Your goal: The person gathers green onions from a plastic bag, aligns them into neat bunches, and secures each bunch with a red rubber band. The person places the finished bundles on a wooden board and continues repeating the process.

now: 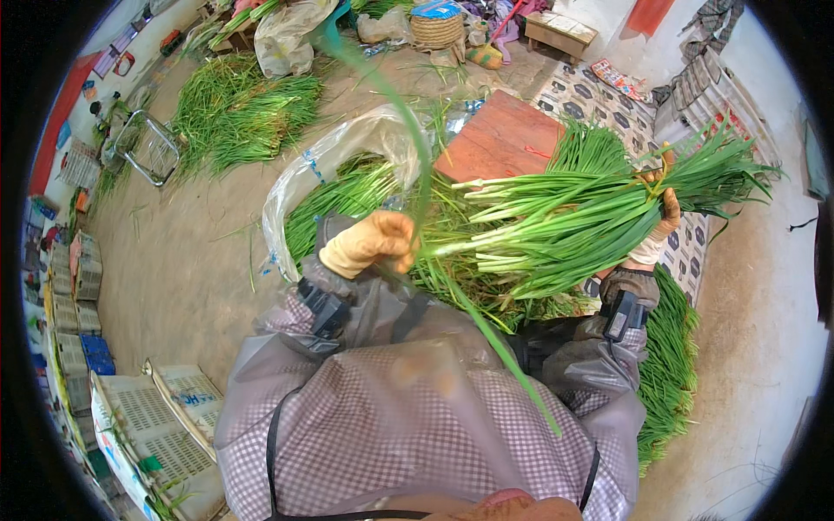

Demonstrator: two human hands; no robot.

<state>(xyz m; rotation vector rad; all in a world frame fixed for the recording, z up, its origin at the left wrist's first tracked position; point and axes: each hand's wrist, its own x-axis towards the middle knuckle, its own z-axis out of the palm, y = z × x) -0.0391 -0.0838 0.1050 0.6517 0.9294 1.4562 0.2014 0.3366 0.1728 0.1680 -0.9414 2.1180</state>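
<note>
My right hand (670,211), in a pale glove, grips a thick bundle of chive-like greens (567,221) near its leafy end. A thin yellowish tie (659,179) circles the bundle there, and the white stalk ends point left. My left hand (374,244), also gloved, has its fingers pinched at a long loose leaf (422,176), blurred where it arcs upward. Another loose blade (498,352) hangs down across my clear apron. One white stalk end (449,249) from the bundle reaches my left fingertips; whether they hold it is unclear.
Ahead, an open plastic bag (280,215) holds more greens, beside a reddish board (498,140). Piles of greens lie at the far left (254,117) and right (668,371). Plastic crates (163,417) stand lower left; a metal frame (148,148) and wooden stool (560,31) stand farther off.
</note>
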